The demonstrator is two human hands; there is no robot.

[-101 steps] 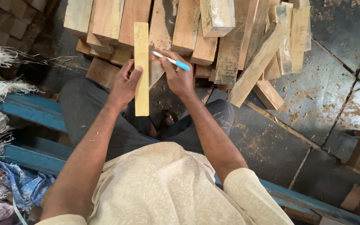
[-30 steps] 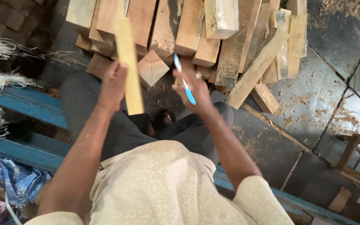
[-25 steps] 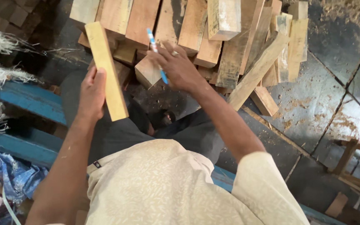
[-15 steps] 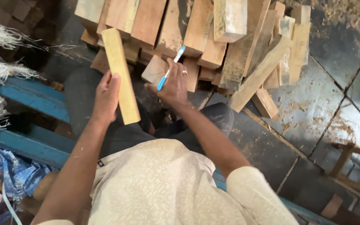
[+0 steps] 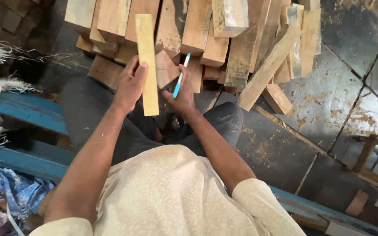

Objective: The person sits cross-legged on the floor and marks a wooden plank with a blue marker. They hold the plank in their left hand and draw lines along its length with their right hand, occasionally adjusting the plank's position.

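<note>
A pile of wood blocks (image 5: 224, 39) fills the floor (image 5: 329, 100) from ten to one o'clock, ahead of the seated person's knees. The left hand (image 5: 130, 85) grips a pale slat (image 5: 147, 63) upright at eleven o'clock, its face apparently unmarked. The right hand (image 5: 182, 91) pinches a blue pen (image 5: 180, 81) beside a small block (image 5: 166, 69), no line drawn yet.
</note>
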